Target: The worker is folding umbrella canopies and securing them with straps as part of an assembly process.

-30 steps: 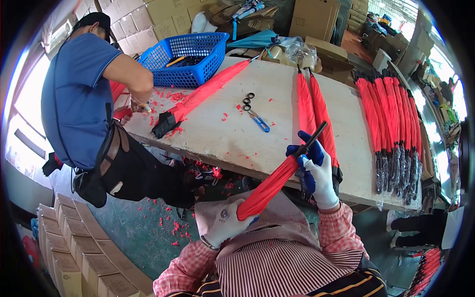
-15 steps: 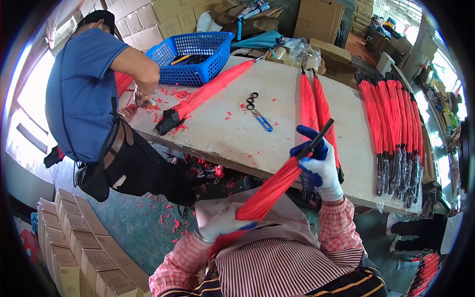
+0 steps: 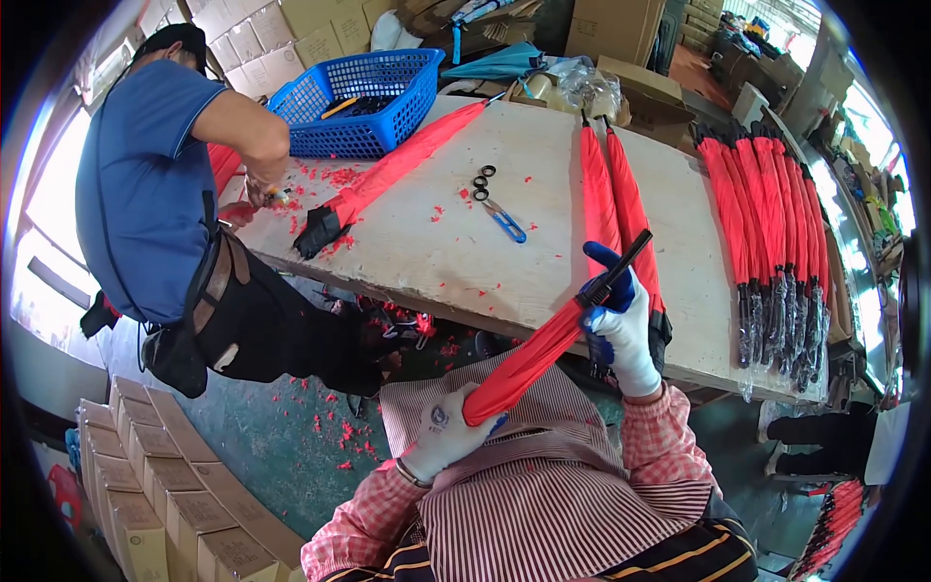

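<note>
A red folded umbrella [image 3: 543, 354] is held in both gloved hands, in front of the near edge of the wooden table [image 3: 543, 194]. The lower end of the umbrella is wrapped tight by the left hand [image 3: 446, 432], which is closed around the red cloth, below the table's near edge. The upper end, where the thin black stick pokes out, is gripped by the right hand [image 3: 621, 325], which is closed around it right at the table's near edge. The umbrella is tilted, with the black tip pointing up over the table.

On the table, two more red umbrellas [image 3: 611, 194] are laid side by side, just past the right hand. A pair of scissors [image 3: 495, 199] with blue blades is seen in the middle of the table. A long red umbrella [image 3: 398, 165] is laid across the left part of the table, with its black end hanging at the left edge. A blue basket [image 3: 359, 97] is placed at the far left corner of the table. A row of red umbrellas [image 3: 771, 233] is stacked on the right side of the table.

Another person [image 3: 155, 184] in a blue shirt is seen at the left side of the table, with hands kept at its edge. Small red scraps are scattered on the table and on the floor below it. Cardboard boxes [image 3: 145, 485] are stacked on the floor, left of the table.
</note>
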`<action>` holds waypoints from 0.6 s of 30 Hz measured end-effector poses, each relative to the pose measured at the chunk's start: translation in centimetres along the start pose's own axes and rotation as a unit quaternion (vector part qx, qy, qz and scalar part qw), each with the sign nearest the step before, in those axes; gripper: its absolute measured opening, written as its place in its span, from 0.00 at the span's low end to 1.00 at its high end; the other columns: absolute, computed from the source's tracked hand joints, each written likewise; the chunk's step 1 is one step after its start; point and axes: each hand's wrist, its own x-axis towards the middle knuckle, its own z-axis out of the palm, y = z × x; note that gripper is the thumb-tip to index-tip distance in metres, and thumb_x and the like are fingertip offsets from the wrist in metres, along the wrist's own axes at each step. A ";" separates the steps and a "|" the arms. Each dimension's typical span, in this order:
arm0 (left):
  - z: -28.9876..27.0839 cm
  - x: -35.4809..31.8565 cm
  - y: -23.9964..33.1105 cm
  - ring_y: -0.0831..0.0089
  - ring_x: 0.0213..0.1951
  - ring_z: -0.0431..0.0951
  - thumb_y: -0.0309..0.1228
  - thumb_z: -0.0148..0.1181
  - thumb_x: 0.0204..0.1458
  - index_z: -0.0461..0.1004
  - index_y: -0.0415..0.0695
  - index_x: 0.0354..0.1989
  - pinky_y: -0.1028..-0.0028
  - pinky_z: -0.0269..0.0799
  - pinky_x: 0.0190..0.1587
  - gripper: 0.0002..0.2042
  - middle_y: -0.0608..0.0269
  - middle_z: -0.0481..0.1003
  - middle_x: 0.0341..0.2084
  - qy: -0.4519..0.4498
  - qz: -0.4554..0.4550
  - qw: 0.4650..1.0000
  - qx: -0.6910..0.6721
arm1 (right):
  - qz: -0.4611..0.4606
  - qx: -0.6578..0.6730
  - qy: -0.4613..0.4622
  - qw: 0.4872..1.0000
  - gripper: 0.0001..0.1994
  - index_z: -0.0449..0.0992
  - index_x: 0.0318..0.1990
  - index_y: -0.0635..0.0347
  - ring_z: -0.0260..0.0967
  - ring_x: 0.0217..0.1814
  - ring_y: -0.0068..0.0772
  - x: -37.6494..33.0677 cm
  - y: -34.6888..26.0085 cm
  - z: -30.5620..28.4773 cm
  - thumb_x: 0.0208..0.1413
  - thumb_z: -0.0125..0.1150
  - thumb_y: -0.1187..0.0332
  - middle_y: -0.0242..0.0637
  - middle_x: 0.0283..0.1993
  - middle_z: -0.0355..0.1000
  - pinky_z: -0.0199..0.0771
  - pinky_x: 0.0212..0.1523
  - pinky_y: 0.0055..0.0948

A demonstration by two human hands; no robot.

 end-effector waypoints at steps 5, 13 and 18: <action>-1.3 -0.1 2.5 0.54 0.43 0.88 0.48 0.76 0.53 0.82 0.38 0.54 0.62 0.81 0.51 0.28 0.46 0.86 0.41 -0.045 -0.027 0.997 -0.048 | -0.006 0.023 -0.017 1.000 0.50 0.60 0.77 0.70 0.76 0.45 0.23 -1.2 -1.2 -0.6 0.51 0.84 0.61 0.36 0.45 0.81 0.74 0.53 0.24; 0.3 -0.4 0.5 0.59 0.46 0.88 0.49 0.77 0.51 0.81 0.37 0.56 0.62 0.80 0.54 0.31 0.50 0.87 0.43 -0.051 -0.017 0.996 -0.068 | -0.014 0.049 -0.048 0.998 0.52 0.58 0.78 0.70 0.79 0.49 0.25 -1.3 0.1 -2.7 0.51 0.85 0.61 0.37 0.49 0.82 0.75 0.58 0.27; 0.2 -2.2 -1.8 0.59 0.57 0.82 0.49 0.81 0.50 0.69 0.29 0.67 0.62 0.75 0.63 0.44 0.44 0.79 0.56 -0.104 -0.135 0.980 -0.104 | 0.027 0.090 -0.100 0.991 0.52 0.57 0.78 0.70 0.81 0.53 0.28 -2.0 -2.5 -1.8 0.50 0.86 0.65 0.42 0.53 0.83 0.77 0.59 0.26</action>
